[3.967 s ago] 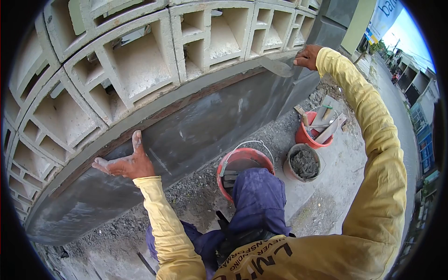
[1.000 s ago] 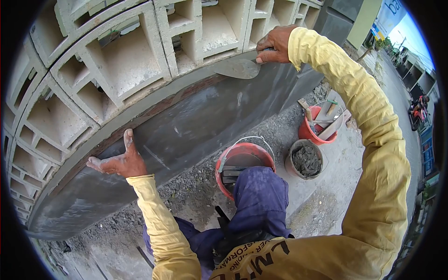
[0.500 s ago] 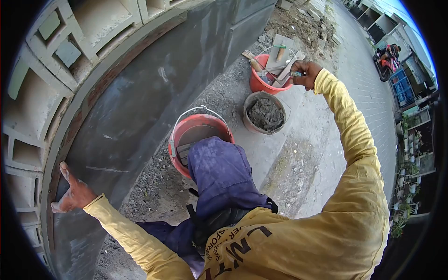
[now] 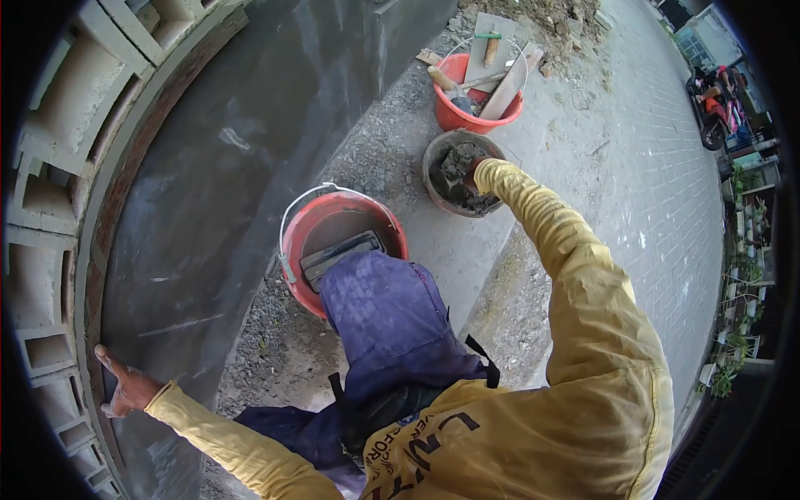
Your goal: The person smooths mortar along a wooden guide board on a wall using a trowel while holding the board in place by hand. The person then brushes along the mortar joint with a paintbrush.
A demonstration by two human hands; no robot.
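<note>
My left hand rests against the upper edge of the grey plastered wall, thumb and fingers apart, holding nothing. My right hand is down in the bucket of wet mortar, mostly hidden by its cuff. Its fingers appear closed round something I cannot make out, beside a smooth grey patch in the mortar. Nearer my knee stands a red bucket with a float in it. Beyond the mortar, another red bucket holds a green-and-wood-handled trowel, a flat board and other tools.
Openwork blocks line the wall top at the left. Gravel lies along the wall's foot, with rubble farther off. A paved road runs at the right, with a parked motorcycle and potted plants beyond it.
My right hand has moved down and left from beside the far red bucket into the mortar bucket. My left hand appears lower along the wall edge, and the whole view has shifted.
</note>
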